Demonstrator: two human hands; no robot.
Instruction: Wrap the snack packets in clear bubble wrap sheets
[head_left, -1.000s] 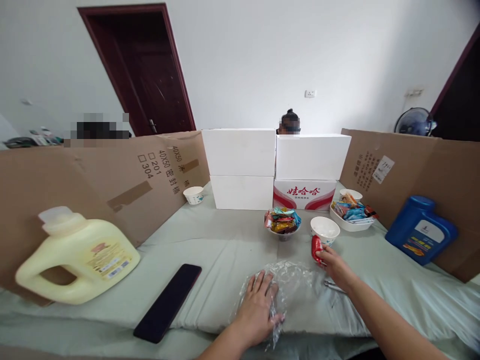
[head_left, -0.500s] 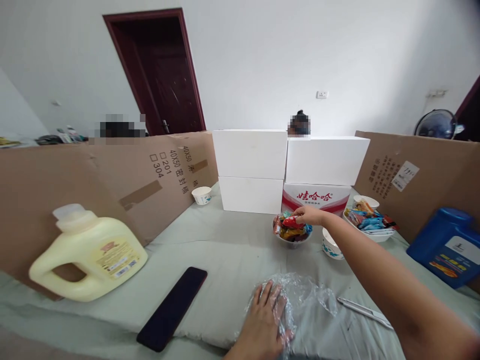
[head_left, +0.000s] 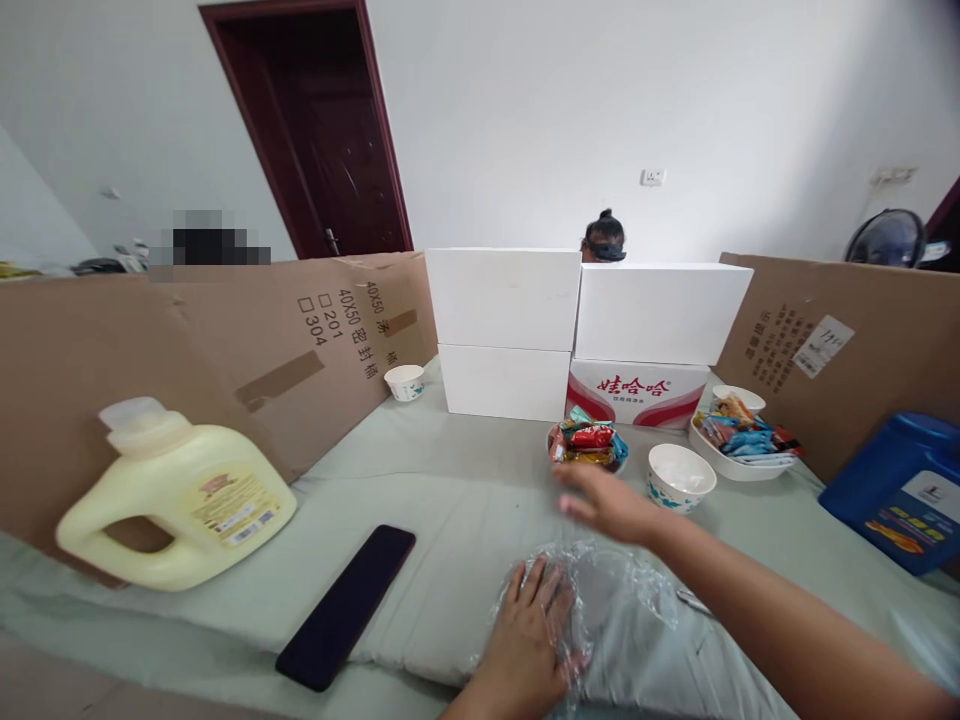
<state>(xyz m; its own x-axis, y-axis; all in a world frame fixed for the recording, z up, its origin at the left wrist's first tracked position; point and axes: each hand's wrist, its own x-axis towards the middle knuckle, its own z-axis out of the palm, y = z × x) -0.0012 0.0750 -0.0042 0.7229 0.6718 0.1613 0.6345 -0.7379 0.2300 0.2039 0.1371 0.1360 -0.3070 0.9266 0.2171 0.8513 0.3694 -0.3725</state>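
My left hand lies with fingers spread on a crumpled sheet of clear plastic film at the front of the table. My right hand, slightly blurred, is over the cloth just in front of a bowl of wrapped snacks; its fingers are stretched out and nothing shows in them. Red, gold, green and blue wrappers fill that bowl. To its right stands a white paper bowl with a leaf pattern. Under my right forearm, a slim silver tool is mostly hidden.
A black phone and a pale yellow jug lie to the left. A white dish of packets and a blue jug stand right. White boxes and cardboard walls border the table; a person's head shows behind.
My right hand has let go of the wrapped snacks and drawn back toward me, its fingers opening out. My left hand stays on the plastic film. The view has shifted slightly.
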